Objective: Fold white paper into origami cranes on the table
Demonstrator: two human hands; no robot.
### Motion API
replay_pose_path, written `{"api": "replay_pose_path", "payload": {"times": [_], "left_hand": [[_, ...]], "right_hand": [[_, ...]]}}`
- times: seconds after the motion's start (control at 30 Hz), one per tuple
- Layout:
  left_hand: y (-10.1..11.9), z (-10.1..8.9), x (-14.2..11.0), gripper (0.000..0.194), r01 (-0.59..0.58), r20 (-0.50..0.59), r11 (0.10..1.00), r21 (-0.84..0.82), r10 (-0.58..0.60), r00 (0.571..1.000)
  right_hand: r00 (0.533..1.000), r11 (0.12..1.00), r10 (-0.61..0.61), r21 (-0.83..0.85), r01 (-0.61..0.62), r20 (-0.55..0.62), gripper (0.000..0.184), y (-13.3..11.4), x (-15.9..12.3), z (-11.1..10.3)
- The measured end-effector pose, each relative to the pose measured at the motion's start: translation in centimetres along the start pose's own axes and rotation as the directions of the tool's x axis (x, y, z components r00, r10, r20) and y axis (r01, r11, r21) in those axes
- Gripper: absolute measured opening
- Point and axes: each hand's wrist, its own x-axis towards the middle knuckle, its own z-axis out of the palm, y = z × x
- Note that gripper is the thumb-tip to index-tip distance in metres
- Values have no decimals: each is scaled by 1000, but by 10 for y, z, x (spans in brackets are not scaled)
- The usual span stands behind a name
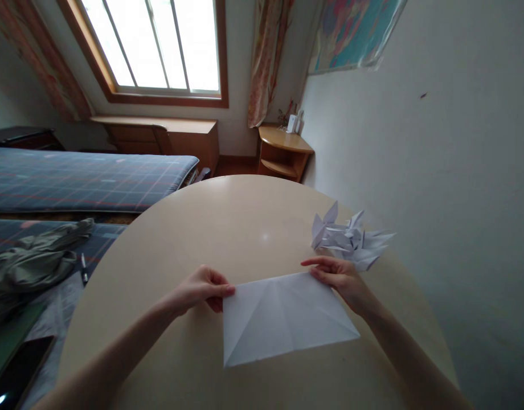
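As the left hand (204, 288) pinches one corner, the right hand (343, 279) grips another, the paper (287, 319) over the table (240, 219), perhaps touching. It looks light, easily crumpled, best held by its edges.

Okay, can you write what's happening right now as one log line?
left hand: pinching paper corner | right hand: at paper's top edge | folded paper pieces: on table

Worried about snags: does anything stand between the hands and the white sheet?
Nothing visible; left hand and right hand are at the far corners of the white sheet. Folded paper pieces lie beyond the right hand.
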Motion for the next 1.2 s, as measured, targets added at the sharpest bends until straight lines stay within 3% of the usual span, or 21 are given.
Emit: {"api": "replay_pose_path", "payload": {"times": [0.3, 0.4, 0.7, 0.87, 1.07, 1.2], "left_hand": [[1, 5, 4, 52, -270, -204, 961, -57, 254, 946], [5, 6, 1, 48, -310, -247, 950, -18, 297, 923], [5, 12, 0, 49, -218, -62, 972, 83, 223, 973], [5, 15, -7, 44, -376, -34, 924, 69, 379, 925], [0, 5, -1, 55, -457, 0, 833, -312, 481, 877], [-3, 5, 4, 49, -493, -65, 829, -265, 494, 867]], "right_hand": [[998, 996, 55, 70, -54, -14, 48, 11, 7, -1], [998, 995, 60, 85, -57, -33, 51, 11, 7, 1], [1000, 994, 7, 112, -4, -28, 43, 12, 5, 8], [997, 977, 69, 203, -65, -16, 41, 11, 4, 14], [985, 946, 163, 294, -137, -64, 35, 14, 11, 8], [988, 946, 138, 304, -109, -76, 32, 19, 15, 5]]}}
